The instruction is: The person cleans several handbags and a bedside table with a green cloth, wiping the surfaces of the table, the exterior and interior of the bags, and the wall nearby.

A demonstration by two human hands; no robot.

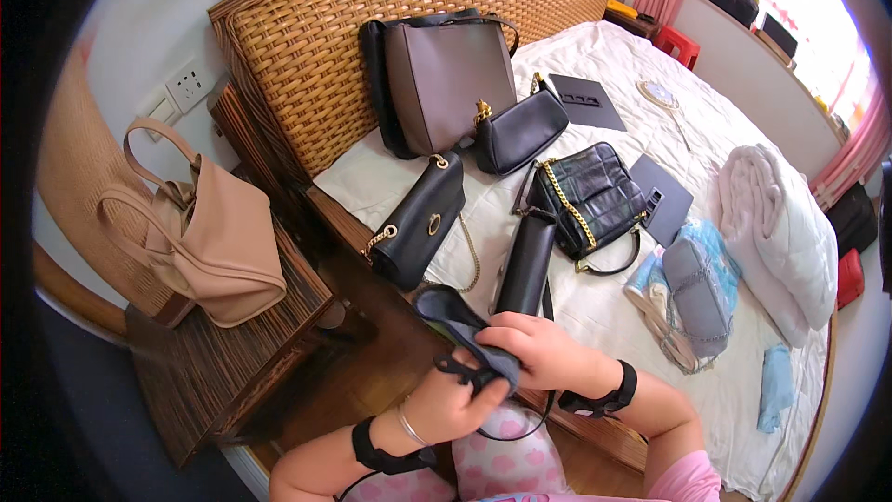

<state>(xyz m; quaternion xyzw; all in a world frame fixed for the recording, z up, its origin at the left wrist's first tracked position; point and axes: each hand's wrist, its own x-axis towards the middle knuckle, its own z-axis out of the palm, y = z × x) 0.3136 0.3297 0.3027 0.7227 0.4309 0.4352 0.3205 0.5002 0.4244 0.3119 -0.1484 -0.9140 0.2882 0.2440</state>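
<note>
Above my lap, both hands hold a small dark fabric item point(451, 309), perhaps a pouch, with a thin black cord hanging from it. My left hand point(444, 409) pinches its lower end, where a black tie or strap bunches up. My right hand point(531, 346) grips its right side, fingers bent over the edge. Just beyond it on the bed lies a long black handbag point(526, 260). To the left of that rests a black flap bag point(418, 223) with a gold ring and chain. A black quilted bag point(595, 195) with a gold chain sits farther right.
A large taupe tote point(451, 84) and a black shoulder bag point(522, 135) stand by the woven headboard point(409, 0). A tan handbag point(223, 242) sits on the wooden nightstand point(186, 381) at left. On the right are a grey-blue bag point(697, 297) and a folded white quilt point(776, 232).
</note>
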